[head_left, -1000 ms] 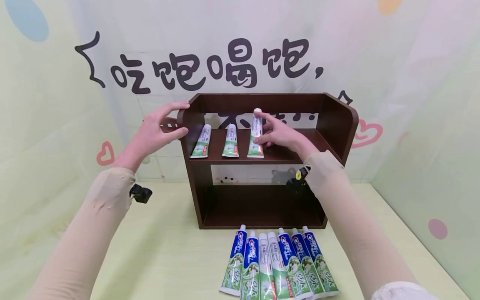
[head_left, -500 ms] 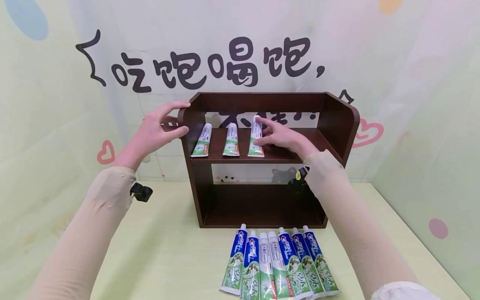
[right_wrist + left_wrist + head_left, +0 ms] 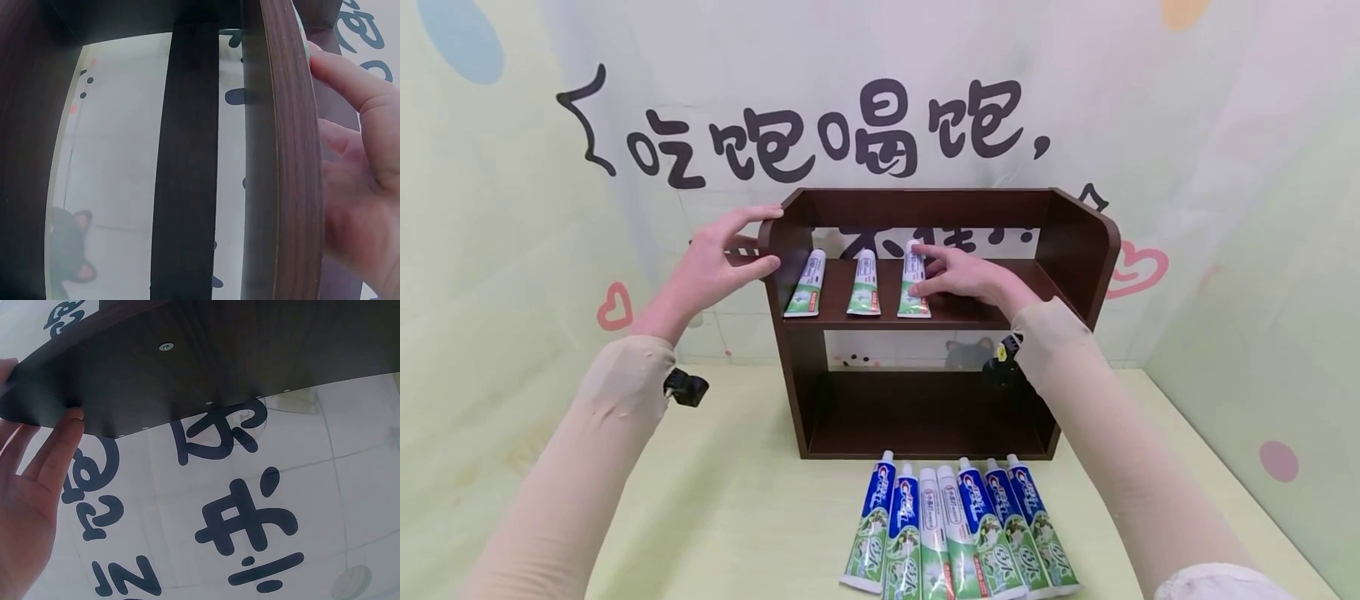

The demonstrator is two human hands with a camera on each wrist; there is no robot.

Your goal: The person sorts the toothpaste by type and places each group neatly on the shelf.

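Observation:
In the head view my right hand [image 3: 970, 275] holds a white and green toothpaste tube [image 3: 913, 302] on the upper shelf, index finger at its cap end and thumb on its lower part. The tube's crimped end sits at the shelf's front edge. Two matching toothpaste tubes, one in the middle [image 3: 865, 287] and one on the left [image 3: 806, 287], lie to its left. My left hand [image 3: 700, 262] rests with extended fingers on the left side panel [image 3: 137, 375] of the dark brown shelf unit [image 3: 925, 200]. In the right wrist view a board edge hides most of the held tube.
Several toothpaste tubes lie fanned on the pale table [image 3: 737, 517] before the unit: blue and green ones [image 3: 872, 521] and two white and green ones [image 3: 934, 525]. The lower compartment [image 3: 925, 412] has a dark floor. A printed backdrop [image 3: 880, 50] stands behind.
The cap end of the held toothpaste tube has come down toward the upper shelf, and my right fingers have lowered with it. My left hand stays at the side panel.

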